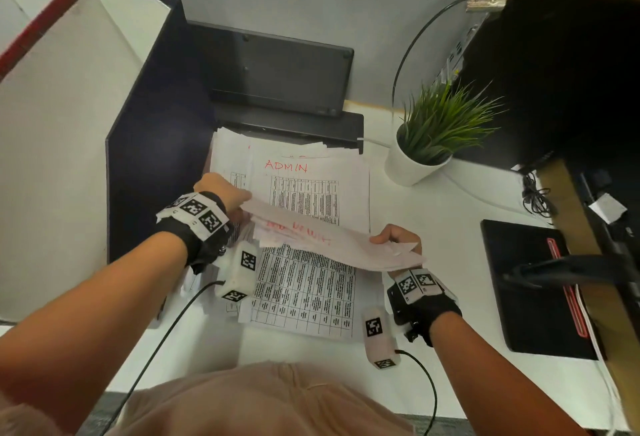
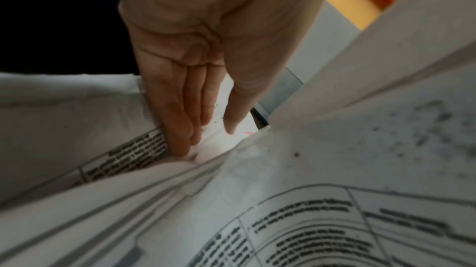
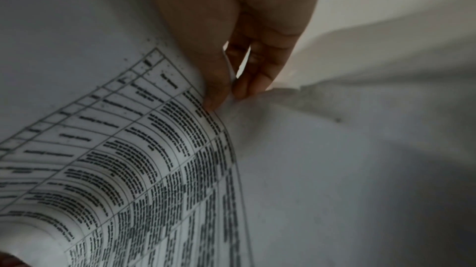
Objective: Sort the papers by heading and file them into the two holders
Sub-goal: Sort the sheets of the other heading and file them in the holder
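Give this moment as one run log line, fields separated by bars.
left hand: straight fingers on lower sheets | right hand: pinches lifted sheets | heading in view: ADMIN sheet

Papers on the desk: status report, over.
Right hand pinches right edge of lifted sheets; left hand straight-fingered, tucked at their left edge. ADMIN stack lies flat beyond. Potted plant stands apart, right.

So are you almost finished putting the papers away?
Not nearly. Done: a pile topped by an ADMIN sheet sits at the back. In hand: the right hand pinches some lifted sheets, with the left hand at their other end. Left: the printed pages underneath, and both piles lie on the desk, not in the black-edged holder.
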The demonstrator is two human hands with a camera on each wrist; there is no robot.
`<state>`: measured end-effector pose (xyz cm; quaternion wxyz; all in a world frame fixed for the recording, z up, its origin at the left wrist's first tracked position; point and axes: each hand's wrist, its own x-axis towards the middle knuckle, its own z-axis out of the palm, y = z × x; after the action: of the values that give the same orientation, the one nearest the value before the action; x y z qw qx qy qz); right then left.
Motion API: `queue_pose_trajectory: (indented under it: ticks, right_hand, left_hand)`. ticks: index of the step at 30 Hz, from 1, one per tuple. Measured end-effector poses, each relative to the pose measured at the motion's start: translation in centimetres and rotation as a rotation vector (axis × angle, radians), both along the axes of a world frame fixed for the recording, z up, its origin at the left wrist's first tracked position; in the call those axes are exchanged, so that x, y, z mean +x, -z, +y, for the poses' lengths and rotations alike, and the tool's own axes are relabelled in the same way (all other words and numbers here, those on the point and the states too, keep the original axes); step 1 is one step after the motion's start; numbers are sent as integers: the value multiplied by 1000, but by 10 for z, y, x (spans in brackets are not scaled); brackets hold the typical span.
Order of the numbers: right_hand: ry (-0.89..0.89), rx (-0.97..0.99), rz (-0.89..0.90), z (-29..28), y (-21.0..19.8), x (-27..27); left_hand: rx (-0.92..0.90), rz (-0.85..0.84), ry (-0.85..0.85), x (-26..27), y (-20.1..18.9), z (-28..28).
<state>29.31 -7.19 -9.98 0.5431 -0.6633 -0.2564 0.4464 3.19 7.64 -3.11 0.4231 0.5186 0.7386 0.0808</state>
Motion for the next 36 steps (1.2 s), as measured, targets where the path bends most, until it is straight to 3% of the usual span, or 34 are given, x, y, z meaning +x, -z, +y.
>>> queue_pose_trajectory:
  ticks: [6, 10, 14, 20, 23, 27, 32, 34, 36]
  right_hand:
    - [-10, 19, -40, -1, 1, -2]
    - [42, 20, -46, 0, -1, -5]
    - [50, 8, 6, 1, -2, -5]
    - [-24, -17, -195, 2, -6, -4]
    - [42, -100, -56, 5, -8, -4]
    - [65, -10, 189, 0, -6, -4]
    - [144, -79, 214, 4, -7, -4]
    - [133, -75, 68, 4, -12, -6]
    - [70, -88, -202, 3, -13, -8]
  left_hand:
    - [-37, -54, 158, 7, 2, -6]
    - [60, -131, 79, 10, 6, -12]
    - [138, -166, 103, 10, 11, -14]
    - [356, -275, 183, 9, 15, -21]
    - [388, -366, 140, 5, 15, -28]
    - [383, -426, 144, 3, 15, -33]
    - [263, -618, 147, -1, 12, -33]
    - [215, -643, 167, -3, 12, -31]
    - [166, -662, 160, -4, 12, -29]
